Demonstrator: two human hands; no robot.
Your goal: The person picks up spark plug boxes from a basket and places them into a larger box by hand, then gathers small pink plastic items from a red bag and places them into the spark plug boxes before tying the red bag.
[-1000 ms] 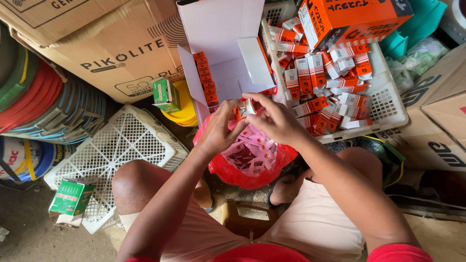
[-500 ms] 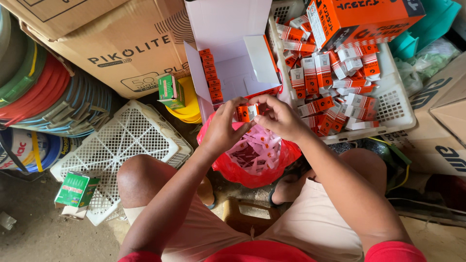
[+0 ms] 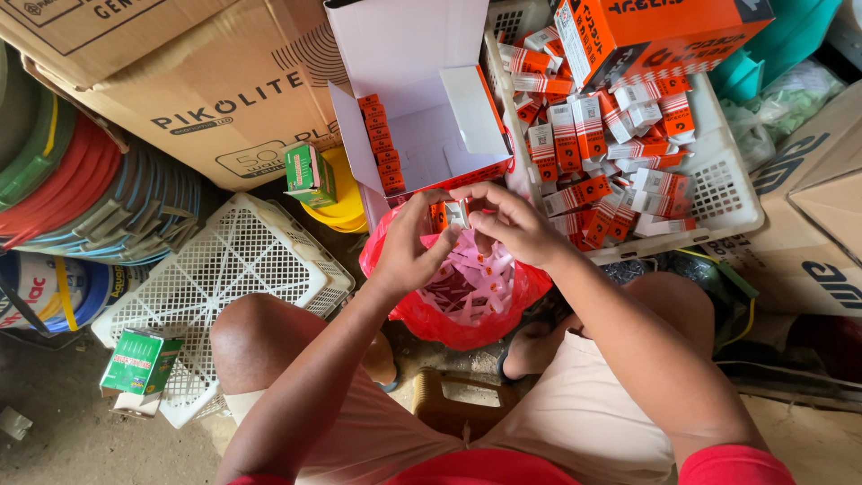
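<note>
- The person sits low among cartons, both hands raised over a red plastic bag (image 3: 449,310) that rests between the knees.
- The left hand (image 3: 409,250) and the right hand (image 3: 507,220) meet at the centre of the view, fingertips pinching one small orange-and-white carton (image 3: 452,213) between them; both hands are closed on it.
- The bag gapes open just below the hands, at about 6 o'clock from them, filled with pale pink and white slips.
- At 12 o'clock from the hands stands an open white box (image 3: 422,117), lid up, with a column of small orange cartons (image 3: 382,144) lined along its left inner wall.
- At 2 o'clock a white plastic basket (image 3: 727,193) holds a loose heap of the same orange-and-white cartons, and a large orange box (image 3: 655,36) lies on top of the heap.
- At 9 o'clock an upturned white crate (image 3: 233,287) lies on the floor, a small green box (image 3: 139,361) at its lower corner and another green box (image 3: 308,173) above it.
- Brown cardboard cartons (image 3: 180,90) are stacked at 10 o'clock, coils of coloured hose (image 3: 63,171) beside them.
</note>
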